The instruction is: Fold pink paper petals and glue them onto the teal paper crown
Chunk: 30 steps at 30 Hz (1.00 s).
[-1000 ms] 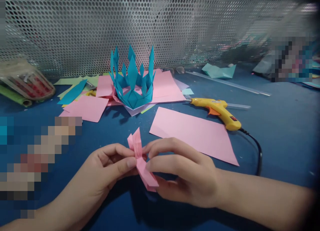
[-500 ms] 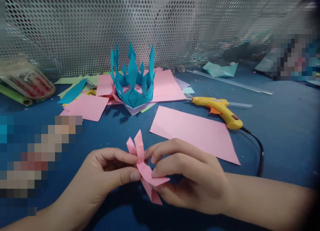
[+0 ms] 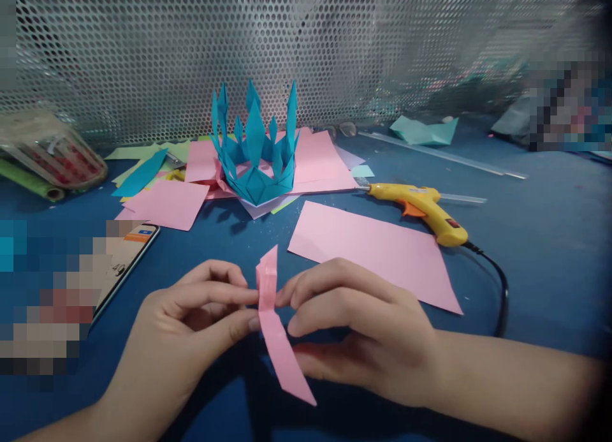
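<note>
A narrow folded strip of pink paper (image 3: 277, 337) stands almost upright between my two hands, low in the middle of the view. My left hand (image 3: 191, 321) pinches its middle from the left with thumb and forefinger. From the right, my right hand (image 3: 363, 333) pinches the same spot, fingers curled. The strip's lower end hangs down and to the right, above the blue table (image 3: 549, 250). Behind my hands lies a flat pink sheet (image 3: 373, 250).
A blue folded paper crown (image 3: 253, 155) stands on pink sheets at the back centre. A yellow glue gun (image 3: 425, 209) with a black cord lies to the right. A phone (image 3: 124, 260) lies at the left, a perforated metal screen (image 3: 306, 46) behind.
The pink piece has been pulled from a bunched, splayed shape into one longer straight strip. Both hands stayed at its middle, the left one shifting slightly left.
</note>
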Each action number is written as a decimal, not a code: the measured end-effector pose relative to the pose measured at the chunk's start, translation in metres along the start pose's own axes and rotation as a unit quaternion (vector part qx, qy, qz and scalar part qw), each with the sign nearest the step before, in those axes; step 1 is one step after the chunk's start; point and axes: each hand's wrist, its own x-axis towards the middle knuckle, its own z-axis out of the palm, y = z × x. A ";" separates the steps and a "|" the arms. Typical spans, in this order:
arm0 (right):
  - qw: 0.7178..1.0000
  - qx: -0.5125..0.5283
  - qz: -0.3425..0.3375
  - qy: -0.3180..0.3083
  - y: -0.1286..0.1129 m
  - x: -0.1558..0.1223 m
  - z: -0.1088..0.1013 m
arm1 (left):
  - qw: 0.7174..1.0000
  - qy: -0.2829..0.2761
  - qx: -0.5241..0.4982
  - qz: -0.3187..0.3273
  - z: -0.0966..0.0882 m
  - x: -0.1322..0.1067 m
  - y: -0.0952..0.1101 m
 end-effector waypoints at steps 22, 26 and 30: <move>0.999 0.026 0.016 -0.022 -0.007 0.002 -0.004 | 0.891 -0.164 0.233 0.353 -0.035 -0.009 -0.007; 0.999 0.036 0.034 -0.015 -0.008 0.000 -0.005 | 0.874 -0.184 0.251 0.373 -0.039 -0.007 -0.007; 0.997 0.051 0.048 -0.014 -0.006 0.001 -0.004 | 0.871 -0.182 0.258 0.376 -0.038 -0.006 -0.007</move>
